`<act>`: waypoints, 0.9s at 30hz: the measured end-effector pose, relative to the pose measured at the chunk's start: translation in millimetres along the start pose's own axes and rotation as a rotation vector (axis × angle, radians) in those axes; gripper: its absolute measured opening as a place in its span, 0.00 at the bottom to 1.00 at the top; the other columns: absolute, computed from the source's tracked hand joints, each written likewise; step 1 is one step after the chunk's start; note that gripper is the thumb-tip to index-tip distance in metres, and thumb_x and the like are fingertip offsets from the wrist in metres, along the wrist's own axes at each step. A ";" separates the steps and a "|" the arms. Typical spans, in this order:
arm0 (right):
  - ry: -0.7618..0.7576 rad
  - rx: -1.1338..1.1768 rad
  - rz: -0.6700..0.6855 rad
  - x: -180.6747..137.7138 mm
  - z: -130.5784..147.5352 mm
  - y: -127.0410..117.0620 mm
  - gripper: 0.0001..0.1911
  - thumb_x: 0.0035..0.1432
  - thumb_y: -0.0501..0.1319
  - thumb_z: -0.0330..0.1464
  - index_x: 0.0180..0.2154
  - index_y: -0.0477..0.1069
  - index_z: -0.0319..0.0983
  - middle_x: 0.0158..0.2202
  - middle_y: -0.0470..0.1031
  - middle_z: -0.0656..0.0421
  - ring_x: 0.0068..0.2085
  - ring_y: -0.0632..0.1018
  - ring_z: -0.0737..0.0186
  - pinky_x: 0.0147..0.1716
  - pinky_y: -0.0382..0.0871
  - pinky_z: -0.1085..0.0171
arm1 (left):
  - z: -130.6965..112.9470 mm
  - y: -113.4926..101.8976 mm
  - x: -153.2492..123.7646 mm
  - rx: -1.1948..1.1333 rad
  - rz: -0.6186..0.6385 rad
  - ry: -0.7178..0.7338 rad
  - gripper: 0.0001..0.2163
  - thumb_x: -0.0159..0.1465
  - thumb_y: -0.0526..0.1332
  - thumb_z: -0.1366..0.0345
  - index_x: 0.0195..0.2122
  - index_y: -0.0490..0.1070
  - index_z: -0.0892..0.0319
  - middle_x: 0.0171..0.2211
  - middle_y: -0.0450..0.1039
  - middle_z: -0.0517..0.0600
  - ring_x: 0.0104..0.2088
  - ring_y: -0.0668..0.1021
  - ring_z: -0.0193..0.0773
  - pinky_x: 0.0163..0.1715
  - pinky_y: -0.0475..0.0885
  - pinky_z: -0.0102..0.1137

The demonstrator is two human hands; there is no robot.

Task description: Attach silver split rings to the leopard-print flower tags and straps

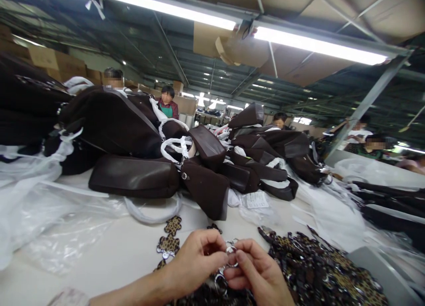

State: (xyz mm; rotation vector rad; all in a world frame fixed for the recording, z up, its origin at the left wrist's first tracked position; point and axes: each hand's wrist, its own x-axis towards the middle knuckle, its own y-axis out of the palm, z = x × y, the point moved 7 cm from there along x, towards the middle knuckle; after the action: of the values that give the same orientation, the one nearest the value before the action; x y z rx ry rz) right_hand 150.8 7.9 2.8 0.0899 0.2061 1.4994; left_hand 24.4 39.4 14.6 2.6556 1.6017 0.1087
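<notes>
Near the bottom middle, my left hand (204,257) and my right hand (254,268) meet with thumbs and fingertips pinched on a silver metal key ring (231,255). More metal ring hardware (219,281) hangs just below the fingers. What is attached to the ring is partly hidden by my hands. Left of my left hand lie leopard-print bear-shaped charms (168,244) on the white table (99,257). A big heap of leopard-print and dark charms with metal parts (318,262) spreads to the right of my right hand.
Dark brown bags (136,175) with white-wrapped handles are piled across the table. Clear plastic bags (66,231) lie at left, and white wrapping sheets (335,217) at right. A grey bin (381,270) stands lower right. Several people work behind the pile, one person in a green apron (167,110).
</notes>
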 end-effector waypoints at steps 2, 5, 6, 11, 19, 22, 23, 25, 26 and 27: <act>-0.019 0.055 -0.002 -0.9 -1.1 -1.0 0.24 0.40 0.76 0.47 0.37 0.76 0.41 0.27 0.83 0.61 0.26 0.83 0.64 0.24 0.79 0.69 | 2.3 -0.3 1.0 -0.056 -0.006 -0.052 0.07 0.52 0.61 0.62 0.28 0.67 0.59 0.19 0.63 0.40 0.17 0.63 0.27 0.16 0.57 0.23; -0.112 0.031 -0.009 -1.7 -3.0 -4.4 0.24 0.40 0.76 0.46 0.39 0.78 0.44 0.28 0.83 0.61 0.27 0.83 0.62 0.26 0.80 0.68 | 4.6 0.5 2.1 -0.106 0.012 -0.098 0.08 0.51 0.61 0.61 0.27 0.66 0.59 0.17 0.62 0.40 0.15 0.62 0.26 0.14 0.57 0.23; -0.143 0.003 -0.006 -1.8 -3.8 -5.3 0.22 0.42 0.76 0.46 0.38 0.79 0.44 0.27 0.82 0.61 0.27 0.83 0.62 0.26 0.80 0.68 | 4.6 0.8 2.1 -0.111 0.017 -0.102 0.08 0.50 0.61 0.61 0.27 0.66 0.59 0.17 0.62 0.40 0.15 0.61 0.26 0.13 0.57 0.22; -0.217 -0.031 -0.001 -2.5 -4.7 -8.1 0.20 0.44 0.75 0.45 0.38 0.80 0.45 0.24 0.82 0.63 0.23 0.79 0.66 0.23 0.76 0.71 | 4.5 3.3 -0.9 -0.153 0.047 -0.145 0.09 0.49 0.62 0.60 0.26 0.66 0.60 0.15 0.62 0.41 0.15 0.63 0.27 0.14 0.58 0.22; -0.210 -0.009 -0.009 -6.0 0.2 -8.6 0.20 0.42 0.77 0.43 0.38 0.82 0.45 0.20 0.79 0.64 0.22 0.80 0.65 0.22 0.76 0.71 | 5.5 12.5 -2.7 -0.316 0.129 -0.134 0.11 0.47 0.67 0.64 0.29 0.70 0.62 0.21 0.70 0.45 0.19 0.69 0.28 0.19 0.64 0.23; -0.244 -0.052 0.003 -4.4 -2.3 -12.6 0.18 0.44 0.76 0.43 0.38 0.82 0.45 0.21 0.80 0.63 0.22 0.80 0.64 0.22 0.76 0.71 | 8.3 13.4 -2.4 -0.314 0.150 -0.139 0.08 0.47 0.66 0.67 0.29 0.72 0.63 0.20 0.70 0.44 0.18 0.67 0.27 0.18 0.62 0.23; -0.270 -0.084 0.016 -3.6 -1.3 -13.9 0.17 0.46 0.75 0.42 0.39 0.82 0.46 0.23 0.81 0.62 0.22 0.80 0.64 0.22 0.76 0.70 | 10.3 13.0 -2.3 -0.313 0.152 -0.159 0.08 0.47 0.66 0.67 0.28 0.72 0.63 0.18 0.69 0.44 0.17 0.66 0.27 0.17 0.61 0.23; -0.373 -0.208 0.057 -3.4 7.2 -14.9 0.16 0.50 0.73 0.39 0.42 0.81 0.47 0.28 0.83 0.60 0.25 0.81 0.61 0.25 0.77 0.69 | 14.2 12.0 -2.3 -0.324 0.153 -0.211 0.08 0.47 0.66 0.66 0.27 0.72 0.63 0.16 0.67 0.43 0.15 0.64 0.26 0.15 0.57 0.23; -0.461 -0.303 0.085 -5.0 14.9 -13.8 0.15 0.52 0.72 0.36 0.44 0.80 0.48 0.31 0.84 0.59 0.28 0.82 0.60 0.28 0.78 0.68 | 15.7 11.6 -2.5 -0.336 0.154 -0.237 0.09 0.46 0.67 0.65 0.26 0.71 0.63 0.15 0.66 0.43 0.14 0.63 0.26 0.15 0.56 0.23; -0.567 -0.405 0.115 -8.1 23.8 -11.5 0.15 0.53 0.71 0.32 0.44 0.80 0.49 0.33 0.84 0.58 0.31 0.83 0.59 0.31 0.78 0.68 | 16.8 11.3 -2.6 -0.353 0.153 -0.260 0.11 0.46 0.69 0.63 0.26 0.71 0.63 0.15 0.66 0.43 0.14 0.63 0.26 0.15 0.55 0.23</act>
State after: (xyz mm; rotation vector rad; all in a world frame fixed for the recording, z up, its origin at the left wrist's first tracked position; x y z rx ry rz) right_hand 166.2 0.6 24.7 0.1985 -0.5644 1.5416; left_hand 34.5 31.8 -1.4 2.3996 1.1779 0.0428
